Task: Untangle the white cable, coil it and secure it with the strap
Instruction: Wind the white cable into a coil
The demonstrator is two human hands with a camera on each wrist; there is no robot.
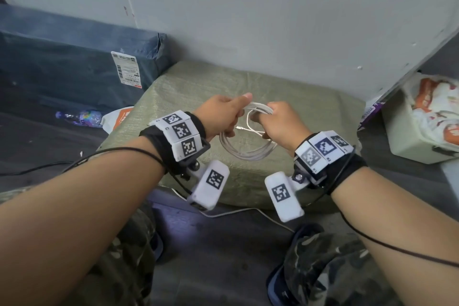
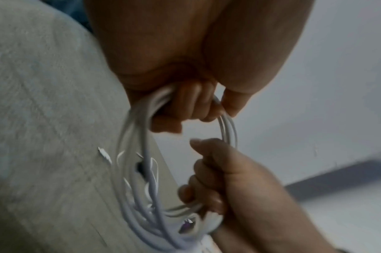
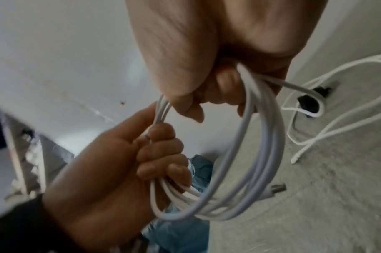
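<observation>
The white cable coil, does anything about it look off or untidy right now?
Mostly tidy: both hands, left hand and right hand, grip the white cable as a round coil of several loops. What stands out is a loose tail trailing uncoiled over the green woven sack, its connector end free. No strap wraps the coil yet.

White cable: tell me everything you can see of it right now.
The white cable is thin, smooth and plastic-looking, wound into several round loops held above the green woven bundle. The left hand grips one side of the coil, the right hand the other. A loose tail lies uncoiled on the bundle, ending in a small plug. No strap shows around it.
</observation>
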